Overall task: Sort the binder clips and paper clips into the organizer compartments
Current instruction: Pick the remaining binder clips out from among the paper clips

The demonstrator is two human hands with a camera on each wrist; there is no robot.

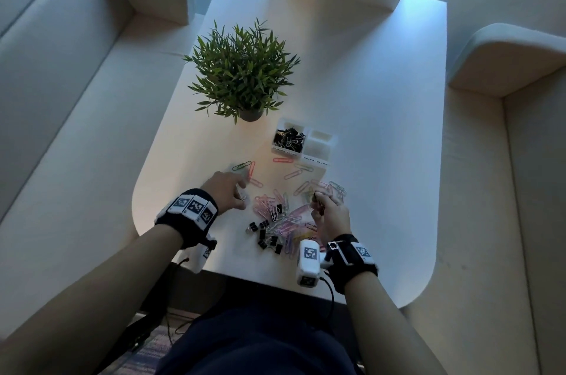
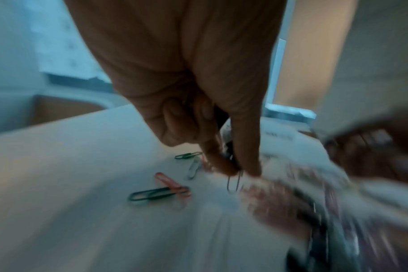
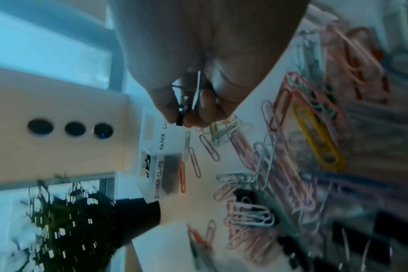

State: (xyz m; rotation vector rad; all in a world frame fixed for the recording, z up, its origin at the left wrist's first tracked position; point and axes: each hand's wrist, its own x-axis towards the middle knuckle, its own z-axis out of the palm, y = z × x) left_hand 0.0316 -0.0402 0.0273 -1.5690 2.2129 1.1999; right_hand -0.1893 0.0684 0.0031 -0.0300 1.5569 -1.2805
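Observation:
A clear two-compartment organizer [image 1: 332,142] stands past the pile. Its left compartment, labelled binder clips [image 3: 160,176], holds black binder clips [image 1: 288,139]; the right compartment carries the paper clips label [image 3: 162,141]. A heap of pastel paper clips [image 1: 281,218] lies at the table's front, with loose black binder clips [image 1: 266,237] along its near edge. My left hand [image 1: 242,194] is at the heap's left side and pinches a small clip [image 2: 234,184] by its wire loop; blur hides which kind. My right hand [image 1: 318,200] hovers over the heap's right side, fingers curled round black binder clips [image 3: 179,119].
A potted green plant [image 1: 242,68] stands behind and left of the organizer. Single paper clips lie scattered between heap and organizer, among them a green one [image 2: 151,195] and a red one [image 2: 172,184]. The white table [image 1: 382,160] has cushioned benches on both sides.

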